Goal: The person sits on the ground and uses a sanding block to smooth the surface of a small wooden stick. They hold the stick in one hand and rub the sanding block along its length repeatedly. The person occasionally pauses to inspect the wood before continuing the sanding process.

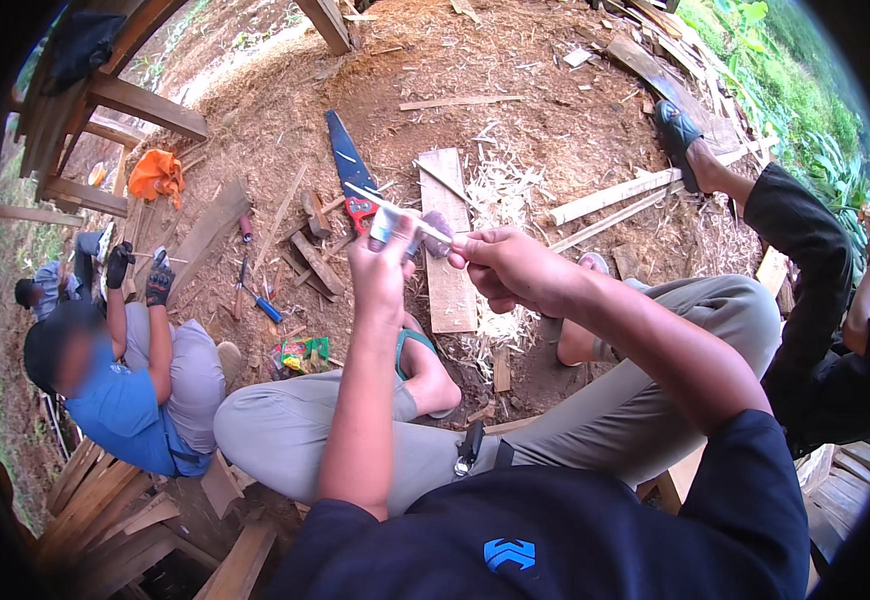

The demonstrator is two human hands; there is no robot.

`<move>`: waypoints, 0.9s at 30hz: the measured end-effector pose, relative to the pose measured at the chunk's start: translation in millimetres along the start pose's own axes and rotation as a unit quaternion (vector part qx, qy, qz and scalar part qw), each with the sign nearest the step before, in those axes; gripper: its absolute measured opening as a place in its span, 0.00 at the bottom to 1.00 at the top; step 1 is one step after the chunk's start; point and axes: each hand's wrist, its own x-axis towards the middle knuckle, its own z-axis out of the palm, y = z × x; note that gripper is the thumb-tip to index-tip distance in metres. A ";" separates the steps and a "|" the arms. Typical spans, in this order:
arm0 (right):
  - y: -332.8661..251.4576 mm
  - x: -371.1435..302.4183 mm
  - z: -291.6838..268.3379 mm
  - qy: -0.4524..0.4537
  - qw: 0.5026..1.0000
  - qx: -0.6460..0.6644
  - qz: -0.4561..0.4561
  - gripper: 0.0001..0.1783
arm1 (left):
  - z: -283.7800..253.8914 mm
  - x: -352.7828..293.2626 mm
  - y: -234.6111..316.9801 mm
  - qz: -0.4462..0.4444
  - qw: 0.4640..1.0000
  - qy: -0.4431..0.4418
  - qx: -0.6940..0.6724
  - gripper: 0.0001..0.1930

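Above the ground in front of my lap, my right hand [505, 268] pinches the near end of a thin pale wooden stick [360, 190]. The stick slants up and left past my left hand [383, 265]. My left hand is closed on a small flat, shiny grey piece [389, 222] against the stick; its exact kind is unclear. A purplish lump [438, 232] shows between my hands, and I cannot tell whether it is held or lies below. Under them a flat wooden plank [452, 295] rests on the ground. A handsaw [343, 155] with a red handle lies just beyond my left hand.
Wood shavings [505, 190] and offcuts cover the dirt. A blue-handled tool [267, 308] and a green packet [305, 353] lie to the left. A gloved person [135, 390] sits at left; another person's leg [800, 230] extends in at right. Long wood strips [615, 200] lie ahead.
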 end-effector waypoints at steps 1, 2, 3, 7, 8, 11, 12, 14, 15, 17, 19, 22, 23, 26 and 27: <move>-2.6 -2.6 3.9 0.001 1.000 -0.018 0.006 0.14 | -14.9 10.1 0.4 -0.008 0.999 0.005 -0.045 0.11; -4.6 -3.2 7.3 0.000 0.999 -0.035 0.009 0.14 | -24.5 13.7 6.7 -0.004 0.996 0.022 -0.083 0.10; -4.9 -6.3 5.0 -0.019 0.999 -0.031 0.025 0.15 | -26.6 14.2 6.5 -0.006 0.996 0.040 -0.077 0.10; -9.0 -9.9 -1.2 -0.048 0.995 0.060 0.057 0.12 | 4.3 -15.3 -3.7 -0.029 0.999 0.000 -0.014 0.10; -8.8 -9.7 -1.0 -0.037 0.996 0.069 0.052 0.12 | 14.2 -25.4 -5.7 -0.053 0.998 -0.034 0.022 0.10; -6.3 -8.0 1.0 -0.040 0.993 0.103 0.033 0.12 | 10.4 -14.1 1.6 0.012 0.998 -0.060 0.024 0.10; -6.2 -6.6 3.8 -0.048 0.991 0.121 0.032 0.11 | -1.7 -0.5 -0.2 -0.014 1.000 -0.025 0.005 0.10; -7.6 -8.7 4.9 -0.086 0.989 0.110 0.044 0.11 | -17.7 12.1 12.8 0.016 0.997 0.051 -0.055 0.10; -8.8 -9.9 5.8 -0.088 0.990 0.105 0.045 0.11 | -32.8 19.7 7.8 0.020 0.998 0.043 -0.048 0.10; -7.1 -9.1 7.9 -0.096 0.989 0.097 0.050 0.12 | -15.0 6.3 5.4 0.002 0.997 0.066 -0.042 0.09; -4.0 -7.5 5.1 -0.059 0.995 0.073 0.041 0.12 | 8.1 -9.6 -7.0 -0.027 0.996 0.031 -0.084 0.08; -3.4 -13.9 3.7 0.009 0.998 -0.057 0.000 0.15 | 8.3 -5.5 5.4 -0.003 0.998 0.067 0.006 0.09; -5.1 -17.7 6.5 0.032 0.989 -0.144 -0.023 0.15 | -8.0 8.0 12.4 0.006 0.995 0.093 -0.033 0.08; -13.9 -27.4 18.5 0.074 0.935 -0.330 -0.103 0.19 | -27.2 11.2 44.1 0.048 0.993 0.109 -0.020 0.09; -18.1 -29.8 21.9 0.100 0.905 -0.385 -0.154 0.18 | -20.5 4.1 40.8 0.045 0.996 0.051 -0.061 0.08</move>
